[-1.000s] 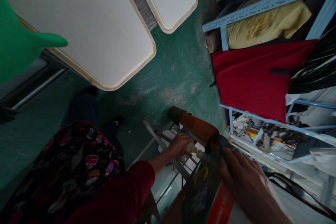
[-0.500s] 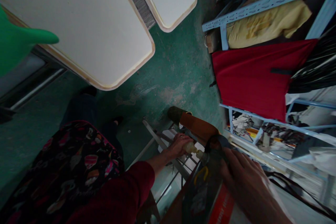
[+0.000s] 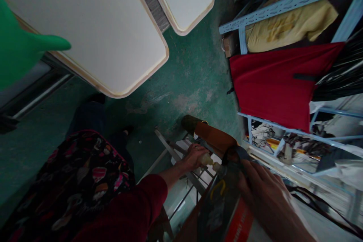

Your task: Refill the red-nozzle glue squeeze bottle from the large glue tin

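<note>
My left hand [image 3: 194, 157] is closed around a small pale translucent squeeze bottle [image 3: 206, 159]. The bottle's narrow nozzle points right, toward a dark printed piece [image 3: 214, 202] with a yellow mark and a red lettered band. On that piece's right side my right hand [image 3: 265, 196] lies with fingers stretched, tips near a dark curved strap [image 3: 241, 153]; whether it pinches anything underneath is hidden. Just beyond both hands stretches a brown roll-shaped piece [image 3: 217, 138] with a dark green end.
White boards [image 3: 107, 26] with tan edges fill the upper left, beside a green object [image 3: 17, 49]. A blue metal rack [image 3: 286, 13] holding a yellowish sack [image 3: 292, 24] stands at right, with red cloth [image 3: 275, 79] hanging there. Grey metal legs [image 3: 170, 149] stand below the left hand.
The view has shifted very slightly, and the green object reaches a little further into it. Both hands and the bottle keep almost the same place.
</note>
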A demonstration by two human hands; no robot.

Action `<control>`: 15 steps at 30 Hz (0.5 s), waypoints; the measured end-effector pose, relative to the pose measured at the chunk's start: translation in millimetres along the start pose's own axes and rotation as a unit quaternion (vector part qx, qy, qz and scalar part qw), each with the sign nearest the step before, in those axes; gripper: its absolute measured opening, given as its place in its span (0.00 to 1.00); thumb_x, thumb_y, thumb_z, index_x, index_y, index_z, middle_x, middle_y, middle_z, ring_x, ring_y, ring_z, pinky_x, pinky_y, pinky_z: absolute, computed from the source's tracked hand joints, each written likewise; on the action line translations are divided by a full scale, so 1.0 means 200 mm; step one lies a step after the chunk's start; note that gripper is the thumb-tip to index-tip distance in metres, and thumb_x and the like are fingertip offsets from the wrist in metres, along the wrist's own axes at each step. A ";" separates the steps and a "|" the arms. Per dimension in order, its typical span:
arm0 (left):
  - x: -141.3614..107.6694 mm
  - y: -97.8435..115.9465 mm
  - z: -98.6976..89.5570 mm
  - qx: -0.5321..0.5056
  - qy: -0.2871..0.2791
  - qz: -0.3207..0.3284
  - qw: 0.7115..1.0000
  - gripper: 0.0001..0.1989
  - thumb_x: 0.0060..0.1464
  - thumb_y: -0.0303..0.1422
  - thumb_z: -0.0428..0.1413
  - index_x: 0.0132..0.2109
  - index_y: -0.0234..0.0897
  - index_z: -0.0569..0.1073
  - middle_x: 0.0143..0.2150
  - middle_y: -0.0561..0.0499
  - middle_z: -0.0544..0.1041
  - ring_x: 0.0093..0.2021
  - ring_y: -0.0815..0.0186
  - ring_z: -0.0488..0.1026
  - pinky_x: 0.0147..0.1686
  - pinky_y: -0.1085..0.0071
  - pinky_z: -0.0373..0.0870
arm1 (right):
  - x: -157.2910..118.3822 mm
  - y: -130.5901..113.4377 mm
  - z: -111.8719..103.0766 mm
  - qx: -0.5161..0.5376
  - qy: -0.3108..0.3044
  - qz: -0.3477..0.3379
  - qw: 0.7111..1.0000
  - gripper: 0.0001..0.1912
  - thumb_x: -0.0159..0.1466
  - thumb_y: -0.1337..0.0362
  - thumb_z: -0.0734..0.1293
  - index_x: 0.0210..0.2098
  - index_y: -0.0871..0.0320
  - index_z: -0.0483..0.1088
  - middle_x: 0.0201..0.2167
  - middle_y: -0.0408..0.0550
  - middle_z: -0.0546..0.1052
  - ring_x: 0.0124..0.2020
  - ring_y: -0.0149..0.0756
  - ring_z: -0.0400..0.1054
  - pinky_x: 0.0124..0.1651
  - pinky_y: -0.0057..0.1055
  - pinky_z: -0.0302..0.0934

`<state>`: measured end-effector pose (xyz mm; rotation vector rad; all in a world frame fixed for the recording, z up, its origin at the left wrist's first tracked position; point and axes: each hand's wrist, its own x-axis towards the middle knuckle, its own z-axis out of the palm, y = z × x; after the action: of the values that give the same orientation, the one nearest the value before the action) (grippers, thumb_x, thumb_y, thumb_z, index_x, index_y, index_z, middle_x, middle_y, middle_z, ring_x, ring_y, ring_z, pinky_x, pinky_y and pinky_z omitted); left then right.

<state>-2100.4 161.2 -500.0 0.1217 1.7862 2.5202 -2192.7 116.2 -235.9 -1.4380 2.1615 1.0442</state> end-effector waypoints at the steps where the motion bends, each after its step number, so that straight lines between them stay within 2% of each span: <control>1: 0.00 0.00 0.00 0.003 -0.003 -0.005 1.000 0.25 0.46 0.41 0.56 0.51 0.37 0.68 0.50 0.47 0.71 0.52 0.56 0.63 0.53 0.58 0.56 | 0.00 0.00 0.00 -0.003 -0.003 -0.005 1.000 0.12 0.64 0.64 0.54 0.44 0.60 0.62 0.37 0.53 0.74 0.35 0.40 0.69 0.32 0.34 0.62; 8: 0.01 -0.01 0.02 0.003 -0.002 -0.018 1.000 0.27 0.43 0.40 0.57 0.51 0.36 0.69 0.51 0.46 0.72 0.52 0.55 0.64 0.53 0.59 0.56 | -0.02 0.00 0.00 -0.021 -0.021 -0.029 0.999 0.11 0.64 0.65 0.55 0.44 0.60 0.63 0.39 0.53 0.73 0.36 0.41 0.68 0.33 0.34 0.62; 15: 0.01 0.02 0.00 -0.007 -0.005 -0.011 1.000 0.25 0.45 0.41 0.56 0.51 0.36 0.69 0.50 0.45 0.71 0.52 0.55 0.64 0.53 0.60 0.55 | -0.01 0.01 0.01 -0.045 -0.015 -0.043 0.998 0.11 0.64 0.66 0.54 0.43 0.60 0.63 0.39 0.53 0.73 0.36 0.40 0.69 0.32 0.33 0.62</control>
<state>-2103.0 159.5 -496.5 0.1123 1.7572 2.5122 -2193.8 119.1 -234.4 -1.5303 2.0369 1.1379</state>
